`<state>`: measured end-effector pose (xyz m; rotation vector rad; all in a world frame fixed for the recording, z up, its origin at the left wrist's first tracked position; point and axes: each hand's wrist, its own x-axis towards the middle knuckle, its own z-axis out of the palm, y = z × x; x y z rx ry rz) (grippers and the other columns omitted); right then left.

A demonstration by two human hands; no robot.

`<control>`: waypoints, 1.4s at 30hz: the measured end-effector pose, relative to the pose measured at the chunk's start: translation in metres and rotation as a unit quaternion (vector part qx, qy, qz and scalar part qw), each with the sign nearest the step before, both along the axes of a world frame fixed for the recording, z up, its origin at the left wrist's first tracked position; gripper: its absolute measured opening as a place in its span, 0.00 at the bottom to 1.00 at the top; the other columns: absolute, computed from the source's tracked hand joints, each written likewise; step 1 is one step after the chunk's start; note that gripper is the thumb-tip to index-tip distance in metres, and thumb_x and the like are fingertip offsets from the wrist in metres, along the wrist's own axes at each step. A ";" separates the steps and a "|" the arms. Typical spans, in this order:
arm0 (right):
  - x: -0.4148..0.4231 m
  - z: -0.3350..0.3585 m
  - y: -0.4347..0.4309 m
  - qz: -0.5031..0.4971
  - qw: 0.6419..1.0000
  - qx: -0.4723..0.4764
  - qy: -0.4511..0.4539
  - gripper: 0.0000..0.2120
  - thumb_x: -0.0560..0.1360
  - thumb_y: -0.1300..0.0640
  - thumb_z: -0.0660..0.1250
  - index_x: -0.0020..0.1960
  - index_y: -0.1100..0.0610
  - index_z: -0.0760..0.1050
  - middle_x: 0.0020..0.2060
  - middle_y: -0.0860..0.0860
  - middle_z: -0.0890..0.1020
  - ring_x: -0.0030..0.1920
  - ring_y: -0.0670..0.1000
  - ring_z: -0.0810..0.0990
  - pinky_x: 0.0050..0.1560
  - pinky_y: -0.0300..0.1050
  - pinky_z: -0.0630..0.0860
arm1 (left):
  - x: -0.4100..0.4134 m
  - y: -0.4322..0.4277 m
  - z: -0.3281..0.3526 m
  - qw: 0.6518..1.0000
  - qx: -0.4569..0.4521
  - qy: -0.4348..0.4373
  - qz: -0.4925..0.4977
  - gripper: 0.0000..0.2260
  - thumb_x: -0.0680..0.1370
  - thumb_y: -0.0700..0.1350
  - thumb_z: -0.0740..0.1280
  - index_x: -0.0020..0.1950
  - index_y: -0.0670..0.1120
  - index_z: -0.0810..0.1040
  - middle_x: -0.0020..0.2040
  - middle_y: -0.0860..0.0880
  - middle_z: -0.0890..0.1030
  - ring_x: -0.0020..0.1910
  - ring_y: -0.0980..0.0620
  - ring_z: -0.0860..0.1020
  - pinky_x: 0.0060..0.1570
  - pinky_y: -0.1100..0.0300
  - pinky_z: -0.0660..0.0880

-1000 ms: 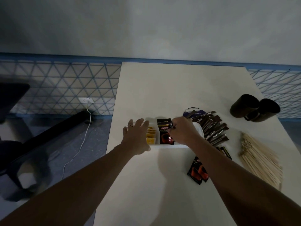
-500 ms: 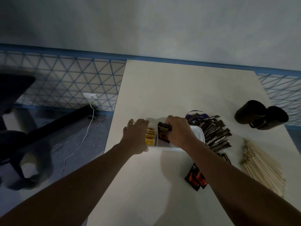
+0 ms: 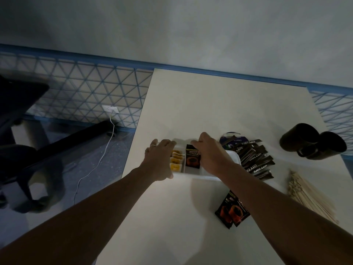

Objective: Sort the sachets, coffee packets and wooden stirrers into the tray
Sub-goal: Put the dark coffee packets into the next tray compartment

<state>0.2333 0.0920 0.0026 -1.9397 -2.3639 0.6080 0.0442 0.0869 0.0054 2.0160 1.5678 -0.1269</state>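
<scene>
1. Presently the left hand (image 3: 159, 159) grips the white tray (image 3: 191, 175) by its left rim, fingers curled beside the yellow sachets (image 3: 175, 162).
2. The right hand (image 3: 212, 155) pinches the coffee packet (image 3: 193, 159) lying in the middle compartment.
3. The wooden stirrers (image 3: 309, 196) lie well right of the tray.

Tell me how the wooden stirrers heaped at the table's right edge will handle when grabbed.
The wooden stirrers look thin and stiff, so probably light. They lie loose in an unbundled heap, so a handful may splay and shed strays across the table.
</scene>
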 end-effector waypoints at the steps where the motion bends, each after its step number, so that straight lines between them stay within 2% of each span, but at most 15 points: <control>1: 0.001 -0.001 -0.001 0.005 1.000 0.002 0.009 0.27 0.73 0.73 0.64 0.71 0.59 0.71 0.57 0.55 0.71 0.54 0.58 0.77 0.54 0.54 0.79 | 0.000 0.001 0.000 1.000 0.000 0.002 0.000 0.47 0.66 0.47 0.80 0.78 0.49 0.56 0.77 0.51 0.60 0.78 0.38 0.51 0.74 0.42 0.58; 8: 0.005 -0.005 -0.001 0.007 1.000 0.007 0.007 0.30 0.74 0.69 0.66 0.75 0.56 0.68 0.62 0.54 0.69 0.57 0.57 0.77 0.54 0.48 0.77 | -0.001 0.001 -0.001 1.000 0.008 0.013 -0.009 0.48 0.64 0.49 0.81 0.78 0.49 0.57 0.76 0.50 0.62 0.77 0.38 0.53 0.74 0.42 0.58; 11: 0.009 -0.005 -0.005 -0.007 0.999 0.019 0.025 0.27 0.76 0.68 0.66 0.74 0.57 0.69 0.63 0.55 0.70 0.57 0.58 0.77 0.53 0.47 0.76 | -0.004 0.003 -0.003 1.000 0.013 0.019 -0.017 0.50 0.62 0.51 0.81 0.78 0.50 0.57 0.77 0.49 0.62 0.77 0.38 0.55 0.73 0.41 0.58; 14: 0.020 -0.003 -0.011 -0.023 0.998 0.050 0.043 0.25 0.76 0.67 0.66 0.72 0.59 0.70 0.63 0.56 0.71 0.56 0.58 0.78 0.50 0.43 0.73 | -0.001 0.002 0.003 1.000 0.005 0.002 0.005 0.51 0.63 0.51 0.81 0.79 0.51 0.55 0.77 0.50 0.61 0.77 0.38 0.52 0.74 0.41 0.57; 16: 0.028 -0.001 -0.016 -0.036 0.996 0.064 0.049 0.24 0.77 0.66 0.67 0.72 0.59 0.71 0.63 0.57 0.72 0.57 0.58 0.78 0.52 0.43 0.75 | 0.003 0.001 0.011 0.999 0.026 -0.016 0.008 0.50 0.63 0.51 0.81 0.78 0.51 0.57 0.77 0.49 0.61 0.77 0.39 0.53 0.74 0.43 0.57; 18: 0.038 0.003 -0.021 -0.060 0.993 0.068 0.069 0.23 0.77 0.64 0.69 0.71 0.59 0.71 0.64 0.57 0.72 0.60 0.58 0.77 0.59 0.49 0.77 | 0.012 -0.002 0.019 0.996 0.060 -0.059 0.017 0.47 0.64 0.50 0.81 0.77 0.49 0.61 0.76 0.48 0.64 0.76 0.42 0.57 0.74 0.48 0.58; 21: 0.054 0.008 -0.032 -0.107 0.987 0.069 0.093 0.23 0.77 0.62 0.69 0.71 0.59 0.72 0.65 0.57 0.74 0.63 0.56 0.75 0.65 0.46 0.72 | 0.030 -0.010 0.029 0.983 0.110 -0.132 0.056 0.36 0.66 0.47 0.79 0.71 0.49 0.70 0.70 0.49 0.71 0.68 0.46 0.67 0.64 0.57 0.65; 25: 0.079 0.012 -0.057 -0.149 0.981 0.062 0.110 0.19 0.76 0.60 0.71 0.67 0.58 0.77 0.56 0.54 0.80 0.48 0.47 0.76 0.53 0.38 0.71 | 0.064 -0.027 0.036 0.971 0.133 -0.192 0.055 0.20 0.67 0.45 0.78 0.58 0.47 0.80 0.54 0.48 0.81 0.52 0.48 0.78 0.54 0.55 0.74; 28: 0.095 0.009 -0.079 -0.178 0.976 0.040 0.121 0.17 0.76 0.59 0.72 0.65 0.57 0.78 0.52 0.53 0.82 0.46 0.46 0.78 0.46 0.34 0.73 | 0.088 -0.044 0.033 0.971 0.077 -0.223 0.046 0.16 0.69 0.44 0.77 0.56 0.45 0.81 0.49 0.50 0.83 0.45 0.54 0.80 0.48 0.61 0.76; 30: 0.104 0.006 -0.095 -0.194 0.973 0.033 0.119 0.14 0.76 0.59 0.72 0.61 0.57 0.81 0.51 0.52 0.83 0.45 0.46 0.79 0.41 0.29 0.69 | 0.102 -0.057 0.025 0.976 0.048 -0.213 0.020 0.16 0.71 0.45 0.76 0.57 0.45 0.81 0.49 0.50 0.83 0.44 0.57 0.78 0.45 0.67 0.72; 32: 0.110 0.002 -0.111 -0.204 0.972 0.031 0.110 0.09 0.76 0.60 0.71 0.55 0.56 0.83 0.48 0.51 0.84 0.45 0.47 0.80 0.40 0.29 0.68 | 0.114 -0.069 0.018 0.981 0.016 -0.196 -0.010 0.17 0.72 0.47 0.75 0.60 0.44 0.80 0.50 0.50 0.84 0.44 0.57 0.79 0.46 0.68 0.72; 35: 0.119 -0.003 -0.135 -0.233 0.967 0.022 0.103 0.08 0.76 0.60 0.70 0.54 0.57 0.83 0.50 0.51 0.84 0.48 0.49 0.80 0.43 0.36 0.73 | 0.130 -0.087 0.008 0.987 -0.032 -0.157 -0.022 0.18 0.74 0.49 0.74 0.60 0.43 0.80 0.52 0.47 0.83 0.50 0.51 0.81 0.52 0.59 0.77; 37: 0.124 -0.009 -0.147 -0.254 0.962 0.008 0.099 0.10 0.76 0.58 0.70 0.56 0.56 0.82 0.53 0.52 0.83 0.50 0.51 0.80 0.44 0.40 0.73 | 0.140 -0.098 0.001 0.993 -0.051 -0.103 -0.021 0.20 0.74 0.51 0.72 0.62 0.42 0.77 0.56 0.44 0.81 0.55 0.46 0.79 0.56 0.54 0.76; 40: 0.127 -0.019 -0.162 -0.290 0.952 0.004 0.099 0.10 0.75 0.54 0.72 0.55 0.55 0.81 0.52 0.53 0.82 0.47 0.50 0.78 0.41 0.39 0.68 | 0.150 -0.112 -0.013 0.996 -0.079 -0.028 -0.005 0.26 0.74 0.55 0.71 0.66 0.43 0.68 0.63 0.42 0.73 0.61 0.41 0.74 0.56 0.52 0.73; 42: 0.126 -0.024 -0.169 -0.310 0.946 -0.001 0.095 0.14 0.76 0.52 0.72 0.59 0.55 0.80 0.52 0.53 0.81 0.47 0.49 0.76 0.41 0.40 0.68 | 0.155 -0.120 -0.020 0.994 -0.108 -0.025 0.023 0.29 0.74 0.56 0.71 0.68 0.44 0.64 0.64 0.41 0.69 0.62 0.40 0.72 0.55 0.53 0.71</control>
